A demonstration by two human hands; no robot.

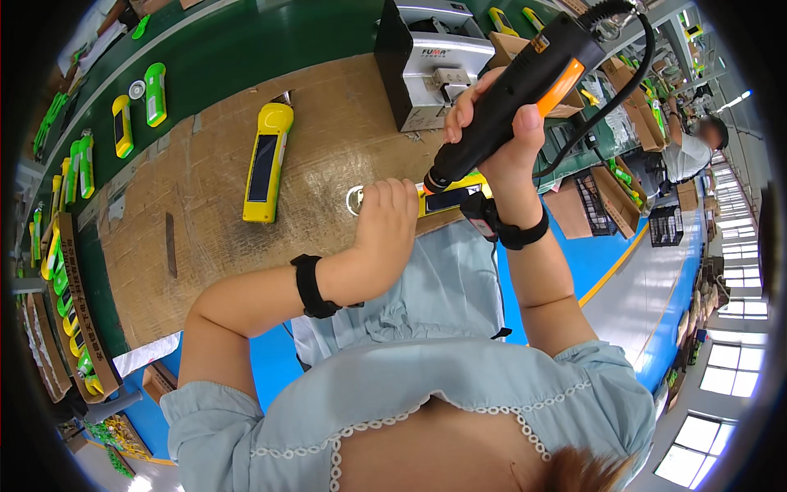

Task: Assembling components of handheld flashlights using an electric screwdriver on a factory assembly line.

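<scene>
My right hand [510, 156] is wrapped round a black electric screwdriver [512, 94] with an orange lever. The tool slants down to the left. Its tip meets a yellow flashlight with a dark panel [451, 199] at the cardboard's near edge. My left hand [385, 221] closes over the left part of this flashlight, its fingers bent and hiding much of it. Just left of those fingers shows a white ring [354, 200]; whether it belongs to the flashlight I cannot tell. Farther left, another yellow flashlight [266, 164] lies panel up on the cardboard.
A cardboard sheet [197, 221] covers the green bench. At the back stands a grey and black machine [426, 66]. A black cable [631, 90] hangs from the screwdriver. Green and yellow flashlights [154, 94] lie along the left. A co-worker [693, 148] is at the far right.
</scene>
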